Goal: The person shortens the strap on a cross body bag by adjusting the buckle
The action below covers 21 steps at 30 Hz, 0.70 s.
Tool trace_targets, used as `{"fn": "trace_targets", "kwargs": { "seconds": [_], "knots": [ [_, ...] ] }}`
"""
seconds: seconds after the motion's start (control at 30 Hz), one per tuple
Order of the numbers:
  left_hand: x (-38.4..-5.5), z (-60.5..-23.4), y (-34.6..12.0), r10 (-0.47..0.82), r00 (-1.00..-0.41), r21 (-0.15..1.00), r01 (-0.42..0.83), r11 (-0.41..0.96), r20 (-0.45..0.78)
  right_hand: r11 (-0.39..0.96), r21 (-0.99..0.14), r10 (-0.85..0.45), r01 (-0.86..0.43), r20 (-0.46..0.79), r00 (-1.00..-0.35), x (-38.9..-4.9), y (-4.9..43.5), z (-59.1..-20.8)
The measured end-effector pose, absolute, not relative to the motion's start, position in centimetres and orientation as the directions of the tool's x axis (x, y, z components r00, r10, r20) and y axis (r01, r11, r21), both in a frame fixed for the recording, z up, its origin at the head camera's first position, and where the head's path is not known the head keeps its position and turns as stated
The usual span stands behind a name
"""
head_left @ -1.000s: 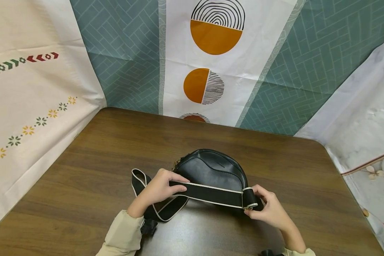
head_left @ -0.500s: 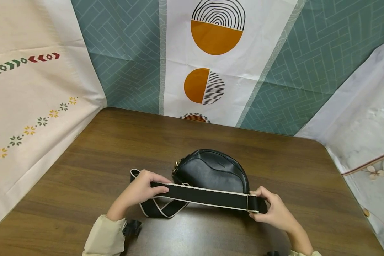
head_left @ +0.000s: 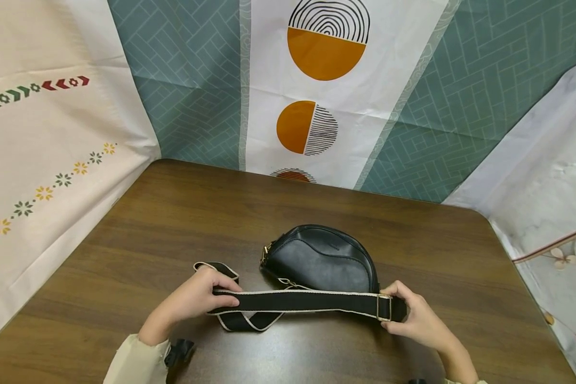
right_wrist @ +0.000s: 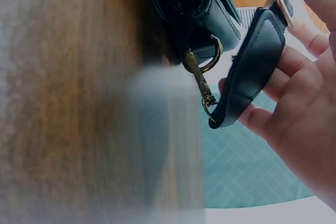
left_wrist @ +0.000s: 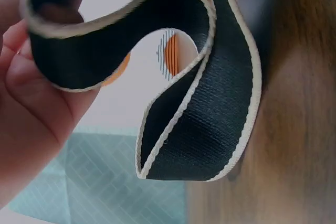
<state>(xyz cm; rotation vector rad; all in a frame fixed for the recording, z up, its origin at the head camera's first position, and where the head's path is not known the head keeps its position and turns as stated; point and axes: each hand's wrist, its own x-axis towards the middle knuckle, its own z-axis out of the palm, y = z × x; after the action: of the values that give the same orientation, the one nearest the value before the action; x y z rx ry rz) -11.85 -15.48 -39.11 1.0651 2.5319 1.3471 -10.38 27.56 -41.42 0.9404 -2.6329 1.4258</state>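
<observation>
A black half-moon handbag lies on the wooden table. In front of it a black shoulder strap with cream edges is stretched between both hands. My left hand pinches the strap between thumb and fingers; more strap hangs in loops below that hand in the left wrist view. My right hand grips the strap's other end beside a metal slider buckle. In the right wrist view, the leather strap end lies against its fingers, and a gold snap hook joins it to the bag's ring.
The brown wooden table reaches back to a teal patterned cloth hanging behind it. Cream cloth hangs at the left and pale floral cloth at the right. A loop of loose strap rests near my left hand.
My left hand has moved left, drawing out a longer straight length of strap. My right hand has shifted slightly right, and the slider buckle now faces up. The bag has barely moved.
</observation>
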Motion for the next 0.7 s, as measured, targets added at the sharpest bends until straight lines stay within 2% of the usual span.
{"fn": "trace_targets", "kwargs": {
  "seconds": [0.13, 0.2, 0.3, 0.4, 0.5, 0.6, 0.7],
  "knots": [
    [-11.8, -38.9, -15.1, 0.655, -0.739, 0.752, 0.521, 0.404, 0.16, 0.423, -0.704, -0.537, -0.57, 0.312, -0.784, -10.5, 27.5, -41.6],
    [-11.8, -38.8, -14.8, 0.666, -0.735, 0.755, 0.509, 0.413, 0.131, 0.412, -0.655, -0.561, -0.634, 0.366, -0.743, -10.7, 27.4, -41.5],
    [-12.0, -38.6, -14.6, 0.686, -0.716, 0.747, 0.524, 0.408, 0.127, 0.4, -0.622, -0.581, -0.673, 0.395, -0.711, -10.7, 27.2, -41.2],
    [-12.4, -38.5, -14.2, 0.686, -0.712, 0.727, 0.549, 0.413, 0.149, 0.398, -0.659, -0.565, -0.639, 0.372, -0.736, -10.5, 27.2, -41.1],
    [-12.6, -38.4, -13.6, 0.653, -0.74, 0.717, 0.543, 0.436, 0.163, 0.382, -0.701, -0.549, -0.602, 0.352, -0.758, -10.3, 27.2, -41.2],
    [-12.6, -38.4, -12.9, 0.641, -0.756, 0.739, 0.506, 0.444, 0.133, 0.32, -0.752, -0.552, -0.576, 0.346, -0.758, -10.2, 27.0, -41.3],
    [-12.7, -38.4, -12.1, 0.672, -0.735, 0.745, 0.497, 0.446, 0.088, 0.305, -0.763, -0.544, -0.57, 0.352, -0.762, -10.3, 27.0, -41.4]
  ]
}}
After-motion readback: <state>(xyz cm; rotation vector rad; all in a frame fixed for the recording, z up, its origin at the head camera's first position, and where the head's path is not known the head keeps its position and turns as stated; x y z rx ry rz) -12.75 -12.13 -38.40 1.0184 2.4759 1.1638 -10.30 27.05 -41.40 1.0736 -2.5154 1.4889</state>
